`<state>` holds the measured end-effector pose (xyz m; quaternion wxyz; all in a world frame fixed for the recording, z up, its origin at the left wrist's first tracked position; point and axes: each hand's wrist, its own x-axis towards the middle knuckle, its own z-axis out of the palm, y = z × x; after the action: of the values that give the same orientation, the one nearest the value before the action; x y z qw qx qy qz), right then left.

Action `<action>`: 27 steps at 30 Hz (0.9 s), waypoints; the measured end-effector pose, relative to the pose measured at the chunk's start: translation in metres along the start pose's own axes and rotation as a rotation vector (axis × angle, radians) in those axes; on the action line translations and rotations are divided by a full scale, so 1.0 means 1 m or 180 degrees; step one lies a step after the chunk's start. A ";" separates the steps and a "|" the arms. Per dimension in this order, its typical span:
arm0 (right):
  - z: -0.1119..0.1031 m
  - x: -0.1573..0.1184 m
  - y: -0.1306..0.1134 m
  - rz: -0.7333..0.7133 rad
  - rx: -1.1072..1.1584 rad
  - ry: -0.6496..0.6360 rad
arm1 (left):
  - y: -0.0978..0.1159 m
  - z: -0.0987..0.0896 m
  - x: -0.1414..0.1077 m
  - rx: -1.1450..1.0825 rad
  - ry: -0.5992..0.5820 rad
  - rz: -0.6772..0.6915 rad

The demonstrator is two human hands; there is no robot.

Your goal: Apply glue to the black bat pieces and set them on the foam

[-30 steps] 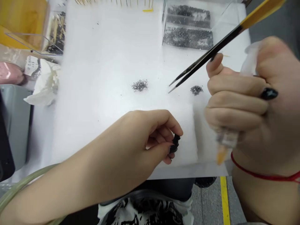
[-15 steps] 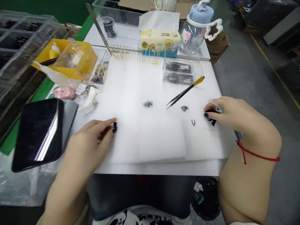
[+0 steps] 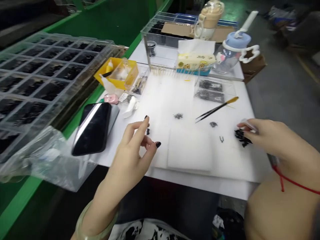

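My left hand [image 3: 136, 145] is over the left edge of the white foam sheet [image 3: 190, 150], thumb and forefinger spread apart. A small black piece [image 3: 148, 131] stands on the foam just behind its fingers. At the right, the fingers of my right hand [image 3: 255, 130] are bent together at a pile of small black parts [image 3: 243, 138]; a translucent thing shows between them, too blurred to name. Black tweezers with yellow ends [image 3: 217, 109] lie on the foam. Near them are two small dark heaps [image 3: 178, 116] and a single fork-shaped black part [image 3: 221, 139].
A phone [image 3: 92, 128] and a yellow box [image 3: 117, 73] stand left of the foam. Behind it are thin upright sticks [image 3: 172, 71], a tissue pack [image 3: 195, 63], a clear case [image 3: 212, 90] and a blue-lidded bottle [image 3: 231, 53]. Compartment trays [image 3: 57, 73] fill the far left.
The view has swung left. My left hand has opened its thumb and forefinger, and the small black piece now stands apart from them. My right hand remains at the black pile.
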<state>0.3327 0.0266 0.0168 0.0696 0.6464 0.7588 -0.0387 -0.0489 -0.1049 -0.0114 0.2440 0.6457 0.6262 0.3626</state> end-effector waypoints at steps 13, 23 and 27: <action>-0.014 -0.018 -0.025 -0.0720 0.0849 0.0539 | 0.048 0.043 0.025 -0.1223 -0.0761 0.0138; -0.003 -0.049 -0.128 -0.2772 0.1733 0.2098 | 0.049 0.047 0.032 -0.3453 -0.1268 -0.1176; -0.007 -0.048 -0.122 -0.2858 0.1871 0.1874 | 0.044 0.045 0.034 -0.3413 -0.1375 -0.1266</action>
<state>0.2191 -0.0391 0.0274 -0.3474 0.2392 0.9021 -0.0917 0.0120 -0.0694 0.0002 0.7195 0.3627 0.4013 0.4356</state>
